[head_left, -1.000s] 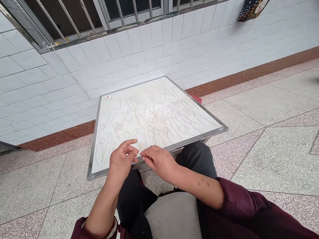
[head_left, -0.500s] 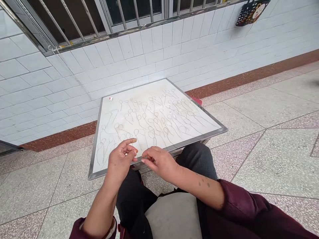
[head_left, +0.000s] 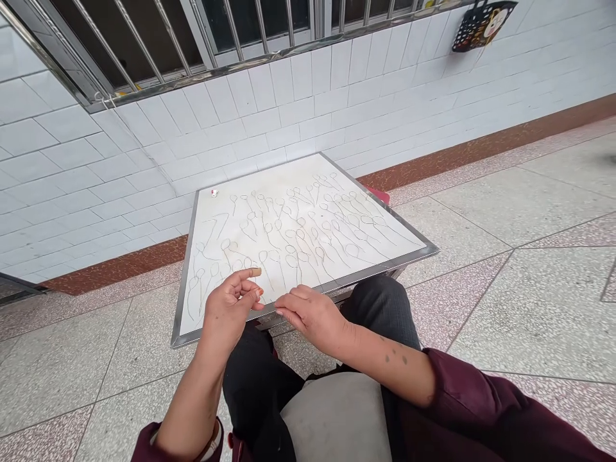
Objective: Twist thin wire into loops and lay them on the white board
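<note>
My left hand point(head_left: 230, 308) is above the near edge of the white board, thumb pressed to a finger in a pinch and the index finger stretched out with a tan wrap on its tip. A small orange-red spot shows at the pinch; I cannot tell what it is. Facing it, my right hand point(head_left: 312, 314) has thumb and fingers pressed together, and whatever they hold is too fine to make out. On the board point(head_left: 414, 240) beyond lie many thin dark looped strands point(head_left: 291, 256), each with a round loop and a long tail, like wire or thread.
A grey metal rim point(head_left: 385, 264) frames the board. A small white and red object point(head_left: 214, 192) lies at its far left corner. Behind stands a white tiled wall point(head_left: 269, 115) with a barred window; a dark basket point(head_left: 484, 27) hangs at the upper right. My knees are below the near edge.
My hands have drawn slightly apart, the left shifting a little left. The right fingers now look flatter and closer together. The strands on the board look unmoved.
</note>
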Tool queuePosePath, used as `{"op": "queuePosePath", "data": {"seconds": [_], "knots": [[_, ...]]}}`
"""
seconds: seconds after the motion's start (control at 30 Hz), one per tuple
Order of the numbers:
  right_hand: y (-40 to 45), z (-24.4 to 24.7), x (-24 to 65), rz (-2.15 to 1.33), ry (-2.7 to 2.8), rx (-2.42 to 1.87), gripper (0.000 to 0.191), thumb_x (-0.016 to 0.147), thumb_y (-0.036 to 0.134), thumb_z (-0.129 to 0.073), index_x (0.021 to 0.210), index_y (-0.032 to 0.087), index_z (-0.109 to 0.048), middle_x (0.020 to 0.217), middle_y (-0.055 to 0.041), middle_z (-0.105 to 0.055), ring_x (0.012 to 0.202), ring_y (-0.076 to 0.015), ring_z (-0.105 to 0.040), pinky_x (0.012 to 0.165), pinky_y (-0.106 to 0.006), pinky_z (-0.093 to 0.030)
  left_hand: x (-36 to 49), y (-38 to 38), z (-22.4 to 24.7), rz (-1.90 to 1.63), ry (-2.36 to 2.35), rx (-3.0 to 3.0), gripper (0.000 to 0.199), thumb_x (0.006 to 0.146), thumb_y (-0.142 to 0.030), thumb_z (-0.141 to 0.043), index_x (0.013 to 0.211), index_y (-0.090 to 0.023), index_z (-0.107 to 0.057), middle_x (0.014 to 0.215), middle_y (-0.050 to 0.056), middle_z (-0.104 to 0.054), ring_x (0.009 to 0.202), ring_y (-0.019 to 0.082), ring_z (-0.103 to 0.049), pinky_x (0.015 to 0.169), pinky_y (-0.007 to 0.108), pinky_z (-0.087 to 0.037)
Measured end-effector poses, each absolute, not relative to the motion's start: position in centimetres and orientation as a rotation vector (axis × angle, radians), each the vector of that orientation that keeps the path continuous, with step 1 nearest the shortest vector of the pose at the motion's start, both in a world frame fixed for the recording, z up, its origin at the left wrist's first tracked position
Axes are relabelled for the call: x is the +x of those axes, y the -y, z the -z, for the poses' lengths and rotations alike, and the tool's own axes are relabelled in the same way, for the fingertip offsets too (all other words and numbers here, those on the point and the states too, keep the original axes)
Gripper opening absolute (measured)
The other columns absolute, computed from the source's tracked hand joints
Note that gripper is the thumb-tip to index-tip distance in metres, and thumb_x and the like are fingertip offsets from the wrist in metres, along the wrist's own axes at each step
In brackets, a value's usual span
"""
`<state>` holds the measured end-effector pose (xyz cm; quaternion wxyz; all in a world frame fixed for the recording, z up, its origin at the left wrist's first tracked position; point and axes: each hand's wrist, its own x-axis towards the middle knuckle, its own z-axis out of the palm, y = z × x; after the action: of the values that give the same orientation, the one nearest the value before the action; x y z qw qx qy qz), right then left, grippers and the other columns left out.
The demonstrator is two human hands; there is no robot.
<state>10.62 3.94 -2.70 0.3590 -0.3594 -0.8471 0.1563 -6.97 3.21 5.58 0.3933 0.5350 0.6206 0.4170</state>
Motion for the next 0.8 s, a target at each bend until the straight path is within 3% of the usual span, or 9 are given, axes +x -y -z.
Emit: {"op": "queuePosePath", "data": {"seconds": [0.27,0.53,0.67,0.8], "knots": [[-3.5,3.0,10.8,-0.482,2.153,-0.981,0.017,0.098,0.022,-0.05,0.092,0.019,-0.065,0.083,-0.0047,-0.066,0.082,-0.0196,-0.058,0.069,-0.029,-0.045,-6.8,-3.1,-5.3,-1.068,-1.595,1.377,0.037,0.074,-0.033,-0.072,0.108,-0.02,-0.071,0.074,-0.003,-0.062,0.063,0.015,-0.065,0.07,0.031,-0.054],[-3.3,1.9,10.6,-0.765,2.018,-1.07,0.014,0.095,0.021,-0.051,0.103,0.021,-0.063,0.078,0.0,-0.064,0.071,-0.0156,-0.057,0.068,-0.027,-0.042,-6.3,-3.0,-5.2,-1.121,-1.555,1.377,0.038,0.075,-0.034,-0.072,0.11,-0.02,-0.07,0.077,-0.003,-0.062,0.068,0.015,-0.065,0.072,0.031,-0.057],[-3.3,1.3,10.5,-0.812,2.025,-1.058,0.017,0.098,0.027,-0.049,0.104,0.022,-0.064,0.077,0.0,-0.064,0.073,-0.0162,-0.058,0.068,-0.027,-0.042,-5.9,-2.9,-5.8,-1.08,-1.586,1.402,0.04,0.076,-0.034,-0.071,0.113,-0.02,-0.07,0.077,-0.003,-0.063,0.067,0.016,-0.066,0.073,0.032,-0.056],[-3.2,1.0,10.5,-0.903,2.008,-1.055,0.023,0.099,0.022,-0.044,0.112,0.023,-0.063,0.073,0.0014,-0.064,0.067,-0.0148,-0.059,0.066,-0.025,-0.043,-5.7,-2.7,-6.3,-1.036,-1.617,1.404,0.04,0.076,-0.036,-0.07,0.113,-0.021,-0.07,0.077,-0.003,-0.065,0.063,0.016,-0.068,0.073,0.032,-0.054]]}}
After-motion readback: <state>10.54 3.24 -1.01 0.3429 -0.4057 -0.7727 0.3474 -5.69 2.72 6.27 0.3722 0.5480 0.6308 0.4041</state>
